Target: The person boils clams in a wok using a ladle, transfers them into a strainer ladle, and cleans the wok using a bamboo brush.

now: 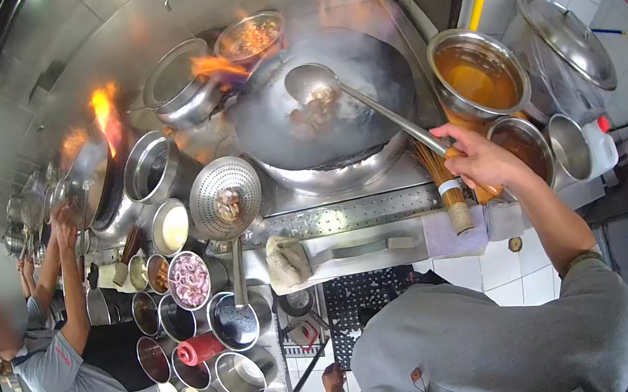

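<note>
My right hand (477, 159) is closed around the handle of a long metal ladle (391, 111). The ladle's bowl is over a large steaming wok (358, 58), just above brown pieces of food (315, 114). My left hand (334, 382) hangs low beside my body, away from the stove; its fingers look curled, with nothing visible in them. A perforated strainer (225, 194) with some pale brown pieces in it rests left of the wok, its handle toward me. A bamboo wok brush (443, 184) stands just below my right hand.
Flames (106, 118) rise at a co-worker's wok on the left; that person's hands (64, 223) are there. A pot of orange-brown liquid (480, 75) and a lidded pot (567, 41) stand right. Several ingredient containers (237, 321) fill the lower left. A folded cloth (287, 262) lies on the front edge.
</note>
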A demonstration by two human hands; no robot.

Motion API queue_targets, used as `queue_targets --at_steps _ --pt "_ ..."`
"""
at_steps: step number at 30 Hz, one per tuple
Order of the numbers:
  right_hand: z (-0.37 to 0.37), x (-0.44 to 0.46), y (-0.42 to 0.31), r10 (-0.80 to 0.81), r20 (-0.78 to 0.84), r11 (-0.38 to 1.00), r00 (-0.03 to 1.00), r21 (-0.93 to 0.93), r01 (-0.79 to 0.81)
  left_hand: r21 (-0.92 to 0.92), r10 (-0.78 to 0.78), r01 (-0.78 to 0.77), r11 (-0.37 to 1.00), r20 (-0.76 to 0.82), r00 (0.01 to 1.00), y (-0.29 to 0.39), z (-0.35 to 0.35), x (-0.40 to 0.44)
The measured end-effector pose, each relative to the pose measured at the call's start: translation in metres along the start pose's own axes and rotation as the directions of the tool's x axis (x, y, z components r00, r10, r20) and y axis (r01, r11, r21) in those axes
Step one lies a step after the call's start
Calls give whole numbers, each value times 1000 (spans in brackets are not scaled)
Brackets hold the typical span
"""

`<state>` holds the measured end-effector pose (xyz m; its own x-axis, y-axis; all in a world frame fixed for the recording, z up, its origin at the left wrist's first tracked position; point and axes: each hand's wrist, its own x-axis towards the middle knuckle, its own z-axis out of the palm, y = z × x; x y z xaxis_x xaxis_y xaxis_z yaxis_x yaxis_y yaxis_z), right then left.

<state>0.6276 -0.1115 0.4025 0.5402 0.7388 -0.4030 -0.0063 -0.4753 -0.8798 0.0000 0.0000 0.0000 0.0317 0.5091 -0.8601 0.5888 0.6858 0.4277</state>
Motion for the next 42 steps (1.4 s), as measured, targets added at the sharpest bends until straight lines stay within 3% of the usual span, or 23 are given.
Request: queue_targets --at_steps 2,5,8,11,15,18,21,22,25,26,28,29,31,35,37,38,41,42 --pt "3 0 0 -23 -10 1000 1000 15 23 99 -56 51 994 53 997 -12 0 4" --pt "10 5 4 -19 -94 999 995 35 22 45 19 -18 999 -20 1000 10 4 -5" --pt "7 2 13 -38 -67 992 997 120 46 83 71 -75 994 55 996 2 -10 1" --pt "11 -9 6 -31 -70 993 997 108 38 28 3 -3 1000 14 1000 17 -10 -9" --pt "12 -20 -3 -2 -37 998 999 68 4 76 29 -29 997 6 1000 22 -8 -5" --pt "11 -19 -13 25 2 998 1000 65 -26 327 316 -351 877 157 936 -20 -22 45" --pt "5 -7 -11 28 67 983 997 177 -39 106 40 -45 993 47 998 18 -6 11" --pt "1 -3 -11 30 95 973 995 225 -51 347 358 -404 846 193 914 -13 -17 49" --pt "-2 2 -14 24 144 962 989 265 -62 114 33 -38 993 44 998 18 -3 22" --pt "1 0 -19 17 153 962 988 266 -57 105 48 -55 993 64 997 18 -3 27" --pt "3 2 -23 14 175 938 984 338 -73 122 155 -166 979 91 984 7 -4 39" --pt "4 4 -22 20 188 908 982 407 -96 191 325 -343 920 121 938 -12 -8 56" --pt "7 14 -20 12 208 873 978 474 -112 254 527 -547 798 147 837 -33 -10 81" --pt "20 26 -26 6 215 907 977 409 -95 243 377 -405 881 156 913 -33 -13 57" --pt "21 21 -34 5 215 910 977 404 -94 285 164 -191 939 114 980 -28 -15 45" --pt "21 16 -37 2 227 897 974 430 -102 96 4 -9 995 54 999 -12 -9 20" --pt "22 0 -42 10 284 795 959 580 -180 8 63 -63 998 -51 997 -22 -7 7" --pt "21 -3 -42 13 305 742 952 635 -214 -37 9 -11 999 -61 998 -23 -5 3"
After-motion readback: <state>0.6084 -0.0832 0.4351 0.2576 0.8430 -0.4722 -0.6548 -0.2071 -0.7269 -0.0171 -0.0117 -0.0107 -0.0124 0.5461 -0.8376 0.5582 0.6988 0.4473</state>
